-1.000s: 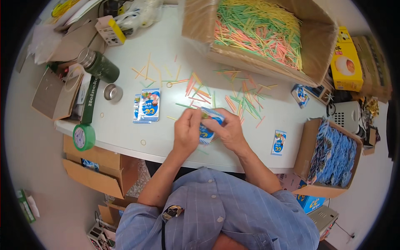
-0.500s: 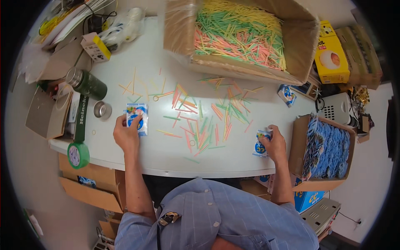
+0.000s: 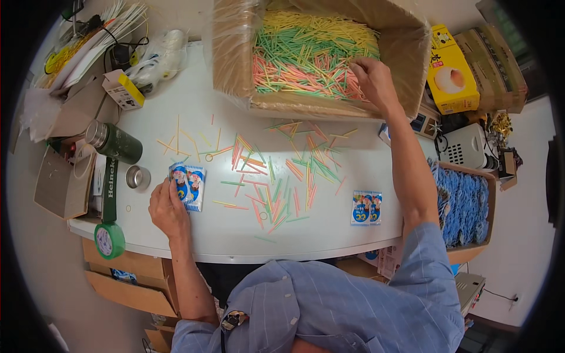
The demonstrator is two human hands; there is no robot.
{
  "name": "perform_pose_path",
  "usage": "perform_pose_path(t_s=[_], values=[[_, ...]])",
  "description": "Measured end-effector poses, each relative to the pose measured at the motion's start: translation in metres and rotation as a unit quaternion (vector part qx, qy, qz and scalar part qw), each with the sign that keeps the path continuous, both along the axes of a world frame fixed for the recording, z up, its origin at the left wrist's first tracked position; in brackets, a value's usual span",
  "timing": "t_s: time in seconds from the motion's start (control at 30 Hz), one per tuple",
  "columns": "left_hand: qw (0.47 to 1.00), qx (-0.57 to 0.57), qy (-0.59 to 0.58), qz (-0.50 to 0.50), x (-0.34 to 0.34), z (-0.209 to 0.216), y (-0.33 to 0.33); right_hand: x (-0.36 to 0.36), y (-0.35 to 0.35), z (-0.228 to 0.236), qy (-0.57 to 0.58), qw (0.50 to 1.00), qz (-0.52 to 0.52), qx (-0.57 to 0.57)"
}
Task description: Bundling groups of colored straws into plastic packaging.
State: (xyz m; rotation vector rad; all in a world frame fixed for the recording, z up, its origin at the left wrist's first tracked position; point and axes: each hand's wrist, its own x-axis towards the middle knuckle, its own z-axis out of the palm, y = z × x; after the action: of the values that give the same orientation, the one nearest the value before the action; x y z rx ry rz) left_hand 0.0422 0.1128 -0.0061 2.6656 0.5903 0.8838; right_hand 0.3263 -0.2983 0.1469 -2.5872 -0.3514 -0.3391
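Note:
At the left of the table, my left hand [image 3: 169, 206] is closed on blue-and-white sachets [image 3: 192, 185], its thumb over their left edge. My right hand [image 3: 374, 79] reaches into a large plastic-lined cardboard box [image 3: 403, 65] at the far side. Its fingers are curled together just over short thin sticks [image 3: 318, 44] in yellow, green and pink; whatever they pinch is too small to make out. Another pair of joined blue-and-white sachets [image 3: 366, 207] lies at the table's right front. Loose coloured sticks [image 3: 276, 203] are scattered between the two sachet groups.
A dark green flask [image 3: 118, 142], a metal cup [image 3: 137, 176] and green tape [image 3: 109, 240] are at the left. On the right stand a box of blue sachets [image 3: 465, 206], a white perforated device [image 3: 468, 147] and a yellow carton [image 3: 452, 76]. Two rubber bands lie among the sticks.
My right hand has let go of the right sachets and moved up and away into the stick box. My left hand stays by its sachets, which now show two side by side. The view has shifted slightly.

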Motion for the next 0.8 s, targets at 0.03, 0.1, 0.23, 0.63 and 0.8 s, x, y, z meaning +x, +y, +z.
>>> perform_pose_path(t_s=[0.03,0.1,0.23,0.63,0.8], values=[[1.0,-0.003,-0.002,-0.004,0.001,0.004,-0.003,0.016,-0.008,-0.01,-0.065,0.997,0.012,-0.036],[0.954,-0.269,-0.122,-0.049,0.0,0.01,-0.011,0.035,-0.018,-0.018,-0.127,0.989,0.024,-0.075],[0.869,-0.461,-0.177,-0.024,-0.009,0.019,-0.007,0.041,-0.037,-0.01,-0.091,0.985,0.065,-0.132],[0.833,-0.513,-0.2,-0.04,-0.004,0.033,-0.026,0.034,-0.043,-0.029,-0.044,0.944,0.182,-0.272],[0.831,-0.52,-0.191,-0.05,-0.005,0.029,-0.031,0.045,-0.041,-0.043,-0.083,0.916,0.166,-0.356]])
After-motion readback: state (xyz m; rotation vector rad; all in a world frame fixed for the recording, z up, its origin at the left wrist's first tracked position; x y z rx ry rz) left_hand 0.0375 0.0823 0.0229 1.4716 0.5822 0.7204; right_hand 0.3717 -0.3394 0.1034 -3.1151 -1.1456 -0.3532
